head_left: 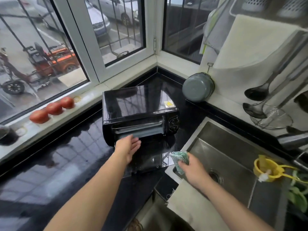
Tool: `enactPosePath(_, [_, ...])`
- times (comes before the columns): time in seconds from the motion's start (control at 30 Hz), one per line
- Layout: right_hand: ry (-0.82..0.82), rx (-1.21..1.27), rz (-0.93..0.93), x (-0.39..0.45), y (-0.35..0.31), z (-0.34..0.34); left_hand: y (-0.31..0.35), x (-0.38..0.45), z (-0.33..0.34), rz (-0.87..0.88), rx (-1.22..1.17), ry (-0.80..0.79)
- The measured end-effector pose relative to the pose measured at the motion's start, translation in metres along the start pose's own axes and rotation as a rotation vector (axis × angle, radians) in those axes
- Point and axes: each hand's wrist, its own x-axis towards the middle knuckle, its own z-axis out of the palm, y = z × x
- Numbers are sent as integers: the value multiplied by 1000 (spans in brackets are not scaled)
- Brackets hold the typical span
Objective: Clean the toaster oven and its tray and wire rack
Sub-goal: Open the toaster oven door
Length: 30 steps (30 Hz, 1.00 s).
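Toaster oven (138, 112): black, stands on the black counter (55, 157) in the corner under the window; door (150, 157) folded down flat toward the person; two dials on its right front.
Tray (141, 130): grey, lies inside the oven opening, its front edge at the mouth.
Wire rack: cannot be told apart from the tray in this view.
Left hand (128, 147): reaches to the left end of the tray's front edge; fingers straight and together, tips at or under the edge, thumb apart; a closed grasp is not shown.
Right hand (191, 169): over the left rim of the sink (233, 147), fingers curled round a green-and-white cloth (180, 160); cloth is just beside the front right corner of the open door.
Sink: steel, right of the oven; drain visible beside the right wrist.
Yellow strainer (265, 170): at the sink's right side, near green leaves (298, 194).
Windowsill (70, 112): three tomatoes (53, 108) in a row, left of the oven.
Grey pot (197, 87): tipped on its side against the wall, behind and right of the oven.
Ladles (256, 100): hang on the right, above a wire skimmer.
Beige towel (191, 205): draped over the counter edge under the right forearm.
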Motion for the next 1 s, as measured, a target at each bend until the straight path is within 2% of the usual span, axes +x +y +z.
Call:
enactPosePath(0.07, [13,25,21,-3,-1,0,8,13,9,-33,-209,-7])
enactPosePath(0.17, [44,19,27,-3,2,-2,12,24,23,-48,-299,-1])
enactPosePath(0.3, [72,13,82,-5,9,-6,12,33,32,-33,-312,34])
enactPosePath(0.5, [107,31,87,-8,13,-10,19,39,36,7,-426,-26])
enactPosePath(0.7, [109,23,65,-15,5,-10,27,47,45,-20,-380,-48])
enactPosePath(1.0, [113,54,33,-26,9,-17,-3,14,36,-38,-454,-2])
